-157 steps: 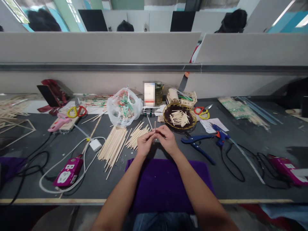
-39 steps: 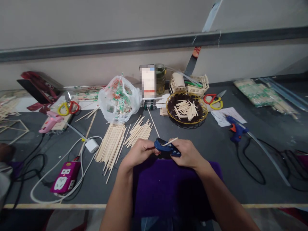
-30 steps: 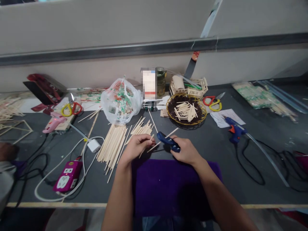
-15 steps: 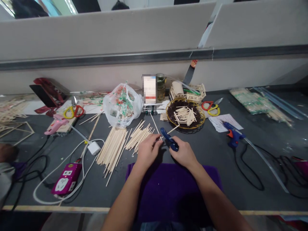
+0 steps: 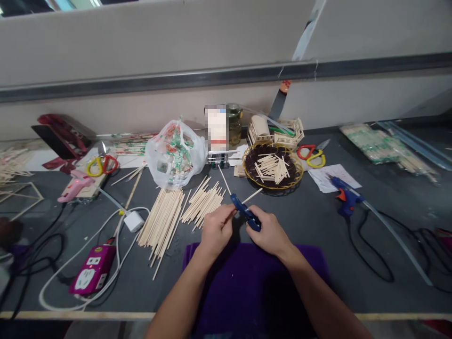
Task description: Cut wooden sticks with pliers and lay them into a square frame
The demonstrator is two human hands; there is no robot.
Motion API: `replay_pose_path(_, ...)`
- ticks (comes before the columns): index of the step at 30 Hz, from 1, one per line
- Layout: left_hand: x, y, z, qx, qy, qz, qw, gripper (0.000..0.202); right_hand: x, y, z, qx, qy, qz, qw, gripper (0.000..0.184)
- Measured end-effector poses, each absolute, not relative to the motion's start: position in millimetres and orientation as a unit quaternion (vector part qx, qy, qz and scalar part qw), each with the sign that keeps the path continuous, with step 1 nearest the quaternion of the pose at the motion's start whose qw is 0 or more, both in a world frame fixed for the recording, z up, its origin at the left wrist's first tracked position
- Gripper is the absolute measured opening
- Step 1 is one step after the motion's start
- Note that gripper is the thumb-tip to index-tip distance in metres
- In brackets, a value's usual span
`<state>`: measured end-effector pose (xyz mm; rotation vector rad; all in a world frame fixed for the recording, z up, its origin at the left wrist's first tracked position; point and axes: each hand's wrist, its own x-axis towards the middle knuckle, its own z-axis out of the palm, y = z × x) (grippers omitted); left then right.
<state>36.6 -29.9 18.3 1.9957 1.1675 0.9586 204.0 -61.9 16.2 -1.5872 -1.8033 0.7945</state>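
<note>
My left hand (image 5: 216,228) is closed, its thumb and fingers pinching a thin wooden stick (image 5: 225,180) that slants up and away. My right hand (image 5: 269,230) is wrapped round a blue pliers-like cutter (image 5: 243,207), whose head reaches across to the left fingertips and the stick. Just beyond the cutter a second stick (image 5: 253,194) points up to the right; its near end is hidden. Left of my hands lie a pile of long sticks (image 5: 162,221) and a pile of shorter ones (image 5: 205,201). Cut short pieces (image 5: 271,168) fill a brown woven basket (image 5: 249,176).
A plastic bag of wrappers (image 5: 155,162) and a phone (image 5: 216,129) stand behind. Glue guns lie on both sides, pink (image 5: 75,186) and blue (image 5: 346,195), with trailing cords. A purple power strip (image 5: 93,268) is at left. A purple cloth (image 5: 233,292) lies below my arms.
The cutter's head has moved slightly left and down, closer to my left fingertips and over the stick. The whole view has shifted a little. Both hands keep their grip.
</note>
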Motion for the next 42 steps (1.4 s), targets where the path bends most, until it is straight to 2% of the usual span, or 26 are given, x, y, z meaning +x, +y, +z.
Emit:
replay_pose_path(5, 35, -27, 26, 0.722, 0.441, 0.361, 0.392, 0.025, 204, -64, 19, -0.590, -0.679, 0.314, 0.303, 0.011)
replay_pose_path(12, 27, -22, 36, 0.627, 0.419, 0.319, 0.574, 0.033, 203, -67, 20, -0.587, -0.685, 0.316, 0.292, 0.015)
replay_pose_path(15, 25, -21, 37, 0.596, 0.419, 0.314, 0.609, 0.036, 203, -67, 20, -0.588, -0.689, 0.311, 0.287, 0.016)
replay_pose_path(21, 27, -22, 35, 0.612, 0.439, 0.314, 0.578, 0.037, 204, -63, 17, -0.582, -0.691, 0.318, 0.287, 0.013)
replay_pose_path(28, 37, -26, 20, 0.677, 0.473, 0.401, 0.397, 0.014, 203, -59, 15, -0.609, -0.675, 0.304, 0.285, 0.010)
replay_pose_path(32, 37, -27, 16, 0.734, 0.431, 0.397, 0.343, 0.019, 203, -61, 15, -0.612, -0.677, 0.298, 0.280, 0.011)
replay_pose_path(36, 34, -27, 19, 0.727, 0.439, 0.370, 0.377, 0.027, 205, -64, 18, -0.608, -0.682, 0.297, 0.276, 0.013)
replay_pose_path(42, 32, -21, 27, 0.643, 0.422, 0.348, 0.536, 0.035, 207, -64, 19, -0.598, -0.692, 0.298, 0.273, 0.010)
